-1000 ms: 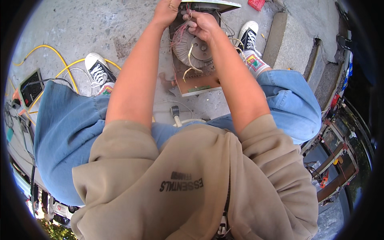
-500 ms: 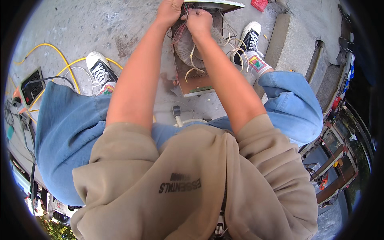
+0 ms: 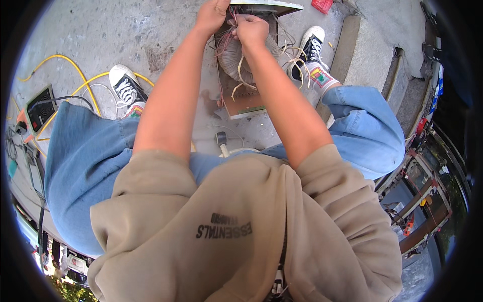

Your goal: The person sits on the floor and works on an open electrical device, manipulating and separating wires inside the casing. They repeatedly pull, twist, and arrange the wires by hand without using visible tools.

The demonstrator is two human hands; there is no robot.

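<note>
Between my feet lies an opened electrical unit with a large ring-shaped coil on a brownish metal base. Thin reddish wires run over the coil's left side. My right hand is closed over the coil's far end, pinching these wires between thumb and fingers. Beside it, my left hand is curled at the unit's far left corner; the picture's top edge cuts it off, and what it grips is hidden. Thick pale-sleeved leads bend out from the coil. A light-edged panel stands at the far end.
A concrete step runs along the right, near my right shoe. A yellow cable curves over the floor on the left, by a dark box with a vent. Close to me lies a black-headed, pale-handled tool. A red object lies far right.
My right hand has turned slightly and stays at the reddish wires. The unit and my right shoe appear slightly higher in the picture. My left hand has hardly moved.
</note>
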